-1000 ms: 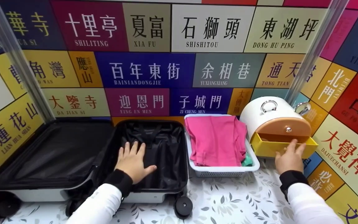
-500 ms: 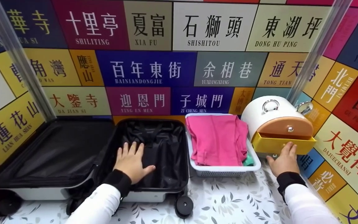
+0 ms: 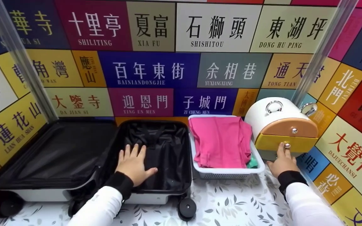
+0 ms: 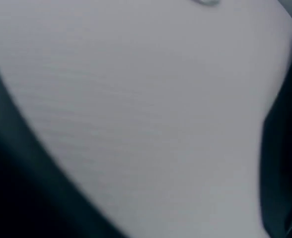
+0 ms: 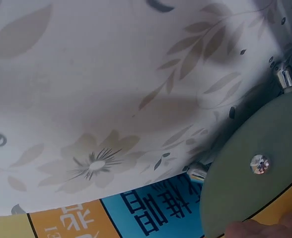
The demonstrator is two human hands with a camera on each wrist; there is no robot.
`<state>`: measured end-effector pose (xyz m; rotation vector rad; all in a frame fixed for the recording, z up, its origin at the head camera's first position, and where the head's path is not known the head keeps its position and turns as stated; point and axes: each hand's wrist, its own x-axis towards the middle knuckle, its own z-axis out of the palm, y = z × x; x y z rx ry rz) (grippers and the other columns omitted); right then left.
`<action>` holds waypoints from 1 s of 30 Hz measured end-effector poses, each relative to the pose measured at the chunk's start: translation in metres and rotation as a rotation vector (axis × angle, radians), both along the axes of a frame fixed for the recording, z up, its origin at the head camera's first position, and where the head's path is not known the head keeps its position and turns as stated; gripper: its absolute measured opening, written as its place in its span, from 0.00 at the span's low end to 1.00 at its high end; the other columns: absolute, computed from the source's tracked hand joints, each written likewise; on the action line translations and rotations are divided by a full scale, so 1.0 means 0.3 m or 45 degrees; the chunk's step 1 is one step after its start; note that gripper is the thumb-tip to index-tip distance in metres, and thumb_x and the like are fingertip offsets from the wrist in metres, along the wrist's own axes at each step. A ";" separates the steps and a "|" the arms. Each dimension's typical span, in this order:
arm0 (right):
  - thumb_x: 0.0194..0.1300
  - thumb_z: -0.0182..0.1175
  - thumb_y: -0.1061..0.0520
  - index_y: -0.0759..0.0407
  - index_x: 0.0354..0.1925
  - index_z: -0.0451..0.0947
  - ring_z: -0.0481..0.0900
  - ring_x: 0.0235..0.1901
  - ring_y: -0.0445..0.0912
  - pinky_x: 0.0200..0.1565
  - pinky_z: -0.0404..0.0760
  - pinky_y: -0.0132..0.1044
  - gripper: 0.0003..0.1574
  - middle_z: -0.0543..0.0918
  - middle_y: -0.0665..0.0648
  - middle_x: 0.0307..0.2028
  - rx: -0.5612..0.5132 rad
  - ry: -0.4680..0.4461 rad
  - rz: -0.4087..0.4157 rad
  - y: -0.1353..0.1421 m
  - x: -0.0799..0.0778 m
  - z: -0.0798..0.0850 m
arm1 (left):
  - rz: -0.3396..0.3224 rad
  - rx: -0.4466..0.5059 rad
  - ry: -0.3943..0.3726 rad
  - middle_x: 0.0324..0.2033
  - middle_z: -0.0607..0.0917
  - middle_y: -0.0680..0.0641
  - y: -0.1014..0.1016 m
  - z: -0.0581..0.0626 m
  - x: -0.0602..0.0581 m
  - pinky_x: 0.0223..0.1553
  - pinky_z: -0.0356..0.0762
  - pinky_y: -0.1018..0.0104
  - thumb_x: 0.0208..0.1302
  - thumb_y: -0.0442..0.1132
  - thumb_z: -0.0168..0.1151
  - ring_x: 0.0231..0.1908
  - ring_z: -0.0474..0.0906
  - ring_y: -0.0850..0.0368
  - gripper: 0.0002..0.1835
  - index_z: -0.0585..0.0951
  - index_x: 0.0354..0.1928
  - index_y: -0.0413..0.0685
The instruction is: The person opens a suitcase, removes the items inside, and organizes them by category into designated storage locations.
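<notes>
A small rounded chest (image 3: pixel 255 114), white with an orange, a yellow and a green drawer front, stands at the right in the head view. With its extended fingers my right hand (image 3: pixel 283 162) touches the yellow drawer (image 3: pixel 270 142) beside its clear knob (image 3: pixel 287 145); that drawer is pushed in flush. In the right wrist view, the fingers (image 5: pixel 255 230) show at the bottom edge below the green drawer (image 5: pixel 235 183). My left hand (image 3: pixel 133 164) lies spread over the black-lined suitcase half (image 3: pixel 168 157), gripping nothing. Only a blurred pale surface (image 4: pixel 151 119) fills the left wrist view.
Between suitcase and chest stands a light blue basket (image 3: pixel 231 171) with folded pink cloth (image 3: pixel 220 141) and a bit of green fabric (image 3: pixel 252 162). The suitcase's other half (image 3: pixel 58 153) lies at left. A sign-covered wall (image 3: pixel 149 69) closes the back.
The yellow drawer, pulled out a second ago, has slid back into the chest. My right hand moved down and slightly left along with it. My left hand has barely moved.
</notes>
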<state>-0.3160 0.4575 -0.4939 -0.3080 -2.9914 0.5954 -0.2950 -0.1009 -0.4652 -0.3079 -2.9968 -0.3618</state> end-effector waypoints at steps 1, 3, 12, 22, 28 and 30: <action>0.71 0.61 0.51 0.70 0.82 0.25 0.45 0.69 0.91 0.72 0.53 0.79 0.66 0.38 0.84 0.78 -0.002 -0.006 0.001 -0.001 -0.001 0.003 | 0.003 -0.003 -0.001 0.80 0.61 0.31 -0.001 -0.001 0.000 0.79 0.45 0.29 0.65 0.71 0.64 0.80 0.48 0.25 0.55 0.60 0.82 0.43; 0.71 0.61 0.51 0.70 0.81 0.25 0.45 0.69 0.92 0.72 0.52 0.79 0.66 0.38 0.84 0.78 -0.003 -0.014 0.004 -0.001 -0.004 0.011 | 0.007 -0.008 0.000 0.80 0.61 0.31 -0.004 -0.005 -0.002 0.79 0.45 0.29 0.64 0.71 0.65 0.80 0.48 0.25 0.55 0.60 0.82 0.43; 0.72 0.59 0.51 0.70 0.82 0.26 0.41 0.70 0.91 0.71 0.50 0.81 0.64 0.35 0.83 0.79 -0.032 -0.071 0.021 -0.002 -0.007 0.046 | -0.001 0.006 0.008 0.79 0.62 0.31 0.002 0.002 -0.001 0.79 0.46 0.28 0.64 0.70 0.65 0.80 0.49 0.24 0.54 0.62 0.81 0.43; 0.74 0.57 0.50 0.73 0.81 0.30 0.45 0.71 0.89 0.71 0.54 0.79 0.60 0.41 0.86 0.77 -0.011 -0.069 0.027 -0.027 -0.006 0.066 | 0.007 0.003 -0.002 0.80 0.62 0.31 -0.008 0.001 0.007 0.79 0.45 0.28 0.64 0.71 0.65 0.80 0.49 0.25 0.55 0.61 0.82 0.43; 0.77 0.51 0.50 0.81 0.78 0.44 0.62 0.69 0.81 0.71 0.64 0.72 0.50 0.58 0.86 0.74 -0.030 0.087 -0.011 -0.128 -0.018 0.115 | 0.010 0.011 -0.023 0.80 0.60 0.31 -0.007 0.006 0.004 0.79 0.44 0.28 0.64 0.71 0.65 0.81 0.46 0.24 0.55 0.60 0.82 0.44; 0.78 0.49 0.50 0.80 0.78 0.50 0.64 0.70 0.79 0.73 0.64 0.70 0.46 0.61 0.83 0.73 -0.038 0.160 0.018 -0.174 -0.021 0.130 | 0.010 0.015 -0.020 0.80 0.60 0.31 -0.005 0.010 0.001 0.79 0.44 0.28 0.64 0.71 0.65 0.81 0.46 0.24 0.55 0.60 0.82 0.44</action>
